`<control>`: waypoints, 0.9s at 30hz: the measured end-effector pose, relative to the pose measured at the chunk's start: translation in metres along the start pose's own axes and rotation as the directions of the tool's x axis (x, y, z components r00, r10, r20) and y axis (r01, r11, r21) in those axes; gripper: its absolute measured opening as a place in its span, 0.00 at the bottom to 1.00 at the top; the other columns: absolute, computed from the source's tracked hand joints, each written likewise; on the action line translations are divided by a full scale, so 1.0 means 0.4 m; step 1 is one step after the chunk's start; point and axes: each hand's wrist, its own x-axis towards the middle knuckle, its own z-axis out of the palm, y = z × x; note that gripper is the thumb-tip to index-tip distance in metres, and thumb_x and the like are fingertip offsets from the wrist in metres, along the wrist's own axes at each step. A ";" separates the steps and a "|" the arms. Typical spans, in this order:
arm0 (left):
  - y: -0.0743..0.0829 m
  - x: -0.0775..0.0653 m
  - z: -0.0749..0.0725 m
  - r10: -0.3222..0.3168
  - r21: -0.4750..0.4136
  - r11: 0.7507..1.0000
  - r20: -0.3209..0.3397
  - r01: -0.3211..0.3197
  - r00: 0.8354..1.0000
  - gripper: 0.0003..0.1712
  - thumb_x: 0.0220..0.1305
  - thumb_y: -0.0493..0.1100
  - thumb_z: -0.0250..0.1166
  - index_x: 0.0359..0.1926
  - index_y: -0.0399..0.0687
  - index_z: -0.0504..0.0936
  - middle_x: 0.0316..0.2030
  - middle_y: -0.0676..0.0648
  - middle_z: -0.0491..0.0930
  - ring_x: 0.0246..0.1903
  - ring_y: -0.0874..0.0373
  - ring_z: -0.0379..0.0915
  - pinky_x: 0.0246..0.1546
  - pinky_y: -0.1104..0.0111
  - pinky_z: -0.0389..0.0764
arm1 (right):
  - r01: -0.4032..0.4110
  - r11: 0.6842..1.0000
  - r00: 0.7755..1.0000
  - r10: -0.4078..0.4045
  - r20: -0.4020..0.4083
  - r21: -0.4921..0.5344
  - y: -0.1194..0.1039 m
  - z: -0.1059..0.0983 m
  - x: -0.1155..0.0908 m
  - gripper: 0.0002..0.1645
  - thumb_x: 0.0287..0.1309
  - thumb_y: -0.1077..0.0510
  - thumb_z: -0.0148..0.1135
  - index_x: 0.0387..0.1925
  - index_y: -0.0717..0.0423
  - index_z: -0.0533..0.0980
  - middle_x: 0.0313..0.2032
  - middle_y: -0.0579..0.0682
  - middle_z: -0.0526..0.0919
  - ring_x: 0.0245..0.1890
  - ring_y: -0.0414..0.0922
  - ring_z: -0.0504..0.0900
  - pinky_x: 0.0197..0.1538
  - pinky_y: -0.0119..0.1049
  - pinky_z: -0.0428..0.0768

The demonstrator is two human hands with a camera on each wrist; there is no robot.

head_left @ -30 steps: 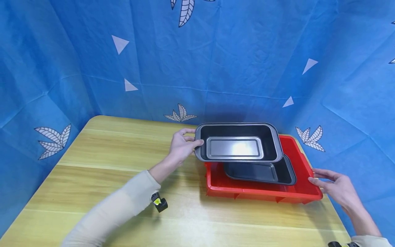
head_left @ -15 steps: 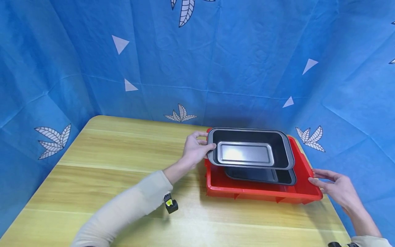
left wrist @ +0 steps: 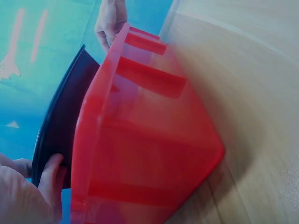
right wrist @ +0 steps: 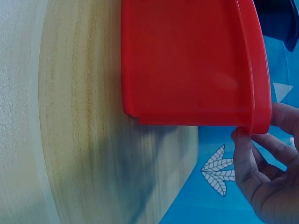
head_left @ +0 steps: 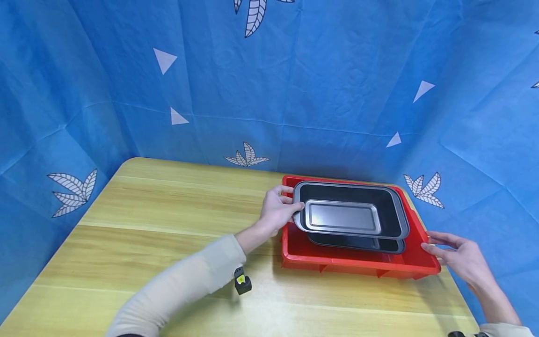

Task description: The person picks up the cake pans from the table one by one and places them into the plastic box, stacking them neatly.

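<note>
My left hand (head_left: 275, 210) pinches the left rim of a dark loaf pan (head_left: 343, 217), thumb inside the wall and fingers outside. This pan hangs over the red plastic bin (head_left: 337, 266), its open top tilted toward the head camera. Beneath it, inside the bin, lies a second dark pan (head_left: 358, 242), mostly hidden by the upper one. At the bin's right end my right hand (head_left: 461, 257) grips the rim between thumb and fingers. In the left wrist view the held pan (left wrist: 63, 107) stands above the bin's rim (left wrist: 88, 121).
The bin stands on a wooden table (head_left: 168, 206), near its right edge. A blue patterned cloth (head_left: 337, 84) hangs behind and at both sides. Each sleeve carries a small black wrist camera (head_left: 243, 281).
My left hand has carried the upper loaf pan rightward and a little toward me, so it now covers more of the lower pan. My right hand stays put on the bin's rim.
</note>
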 end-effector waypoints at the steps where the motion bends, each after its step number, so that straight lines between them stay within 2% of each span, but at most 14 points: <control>1: -0.002 0.001 0.003 -0.001 0.000 1.000 0.001 0.001 1.000 0.26 0.63 0.29 0.73 0.61 0.40 0.78 0.43 0.36 0.85 0.31 0.54 0.83 0.26 0.61 0.91 | 0.002 1.000 1.000 -0.002 -0.002 0.000 0.000 0.000 0.000 0.48 0.73 0.43 0.65 0.75 0.75 0.61 0.62 0.76 0.77 0.35 0.26 0.84 0.38 0.29 0.87; 5: -0.008 0.003 0.016 -0.004 -0.008 1.000 0.005 0.004 1.000 0.26 0.62 0.29 0.73 0.60 0.40 0.78 0.43 0.35 0.85 0.31 0.53 0.83 0.26 0.61 0.91 | 0.014 1.000 1.000 -0.014 -0.006 0.004 0.002 0.000 -0.001 0.48 0.73 0.43 0.65 0.74 0.75 0.62 0.60 0.73 0.80 0.35 0.28 0.86 0.38 0.27 0.86; 15: -0.016 0.004 0.047 0.018 0.044 0.999 -0.007 -0.018 1.000 0.24 0.62 0.30 0.74 0.58 0.40 0.78 0.39 0.37 0.86 0.28 0.56 0.83 0.24 0.63 0.90 | 0.013 1.000 1.000 -0.013 -0.003 0.010 0.006 -0.002 -0.001 0.48 0.72 0.43 0.65 0.74 0.74 0.62 0.55 0.64 0.86 0.34 0.29 0.87 0.38 0.28 0.87; 24: -0.017 0.003 0.069 0.022 0.081 0.997 -0.012 -0.021 1.000 0.23 0.62 0.31 0.75 0.57 0.42 0.79 0.37 0.38 0.87 0.26 0.56 0.84 0.24 0.64 0.90 | 0.010 1.000 1.000 -0.010 0.004 0.017 0.004 -0.004 0.000 0.48 0.72 0.42 0.65 0.75 0.74 0.62 0.54 0.58 0.87 0.35 0.29 0.87 0.38 0.27 0.86; 27: -0.019 0.002 0.077 0.015 0.087 0.996 -0.013 -0.013 1.000 0.23 0.62 0.31 0.74 0.57 0.42 0.79 0.37 0.39 0.87 0.26 0.56 0.84 0.24 0.64 0.90 | 0.008 1.000 1.000 -0.009 0.012 0.027 0.004 -0.005 0.000 0.49 0.72 0.41 0.65 0.75 0.74 0.62 0.52 0.50 0.87 0.35 0.30 0.88 0.39 0.27 0.86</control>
